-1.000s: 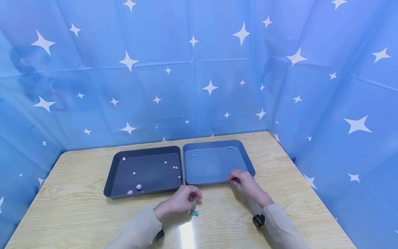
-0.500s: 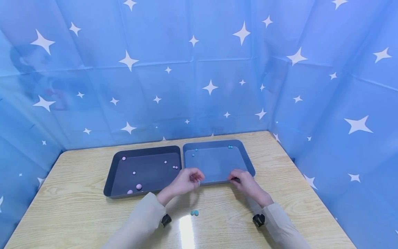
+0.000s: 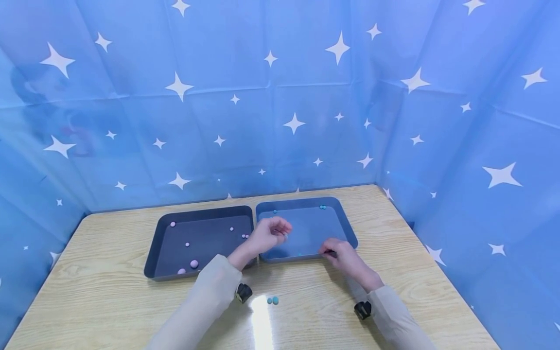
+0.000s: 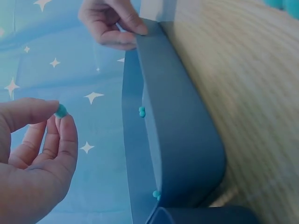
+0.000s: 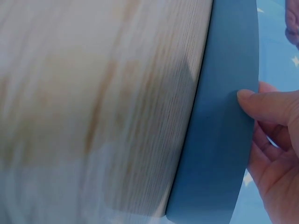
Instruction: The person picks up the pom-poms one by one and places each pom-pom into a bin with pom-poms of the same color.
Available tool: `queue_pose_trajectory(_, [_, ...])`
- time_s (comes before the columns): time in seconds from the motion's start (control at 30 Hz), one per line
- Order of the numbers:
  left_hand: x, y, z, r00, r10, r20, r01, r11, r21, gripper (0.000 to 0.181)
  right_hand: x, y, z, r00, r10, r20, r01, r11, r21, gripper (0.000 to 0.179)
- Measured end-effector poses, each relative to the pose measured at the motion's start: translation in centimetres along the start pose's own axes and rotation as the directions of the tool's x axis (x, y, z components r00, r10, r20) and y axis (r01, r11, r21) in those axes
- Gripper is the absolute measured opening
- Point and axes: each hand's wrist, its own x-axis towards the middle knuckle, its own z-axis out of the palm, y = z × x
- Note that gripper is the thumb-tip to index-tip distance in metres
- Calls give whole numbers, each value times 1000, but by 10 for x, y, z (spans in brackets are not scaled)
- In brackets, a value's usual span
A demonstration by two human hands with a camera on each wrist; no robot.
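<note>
Over the left part of the blue tray [image 3: 317, 228], my left hand [image 3: 265, 236] is held in the air. A small teal ball [image 4: 61, 111] is pinched between its thumb and a fingertip, as the left wrist view shows. My right hand [image 3: 345, 258] grips the tray's near wall, thumb outside and fingers inside. Several teal balls [image 4: 142, 111] lie inside the blue tray, some partly hidden by its wall. On the table, two more teal balls [image 3: 272, 301] rest side by side in front of the trays.
A dark tray [image 3: 150, 260] stands left of the blue one, nearly touching it, with several pink balls [image 3: 194, 264] of mixed sizes in it. The wooden table [image 3: 109, 291] ends at a blue star-patterned curtain [image 3: 262, 121] behind and at the sides.
My left hand has lifted from beside the teal balls on the table and moved forward over the blue tray, carrying one ball. The right hand has stayed on the tray wall.
</note>
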Motion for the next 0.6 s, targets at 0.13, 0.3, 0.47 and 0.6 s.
queue_pose_trajectory(0.13, [10, 2, -2, 999, -33, -38, 31, 998, -61, 26, 0, -1, -1, 1000, -14, -4, 14, 1000, -1, 23])
queue_pose_trajectory(0.3, [22, 5, -4, 997, -48, -55, 44, 996, -81, 25, 0, -3, -2, 1000, -7, 10, 7, 1000, 4, 20])
queue_pose_trajectory(0.47, [34, 12, -5, 995, -67, -75, 61, 995, -81, 24, 0, -4, -3, 1000, 11, 19, -11, 1000, 11, 18])
queue_pose_trajectory(0.6, [43, 15, -5, 990, -112, -89, 104, 990, -92, 23, 1, -3, -4, 1000, 13, 25, -13, 1000, 13, 18])
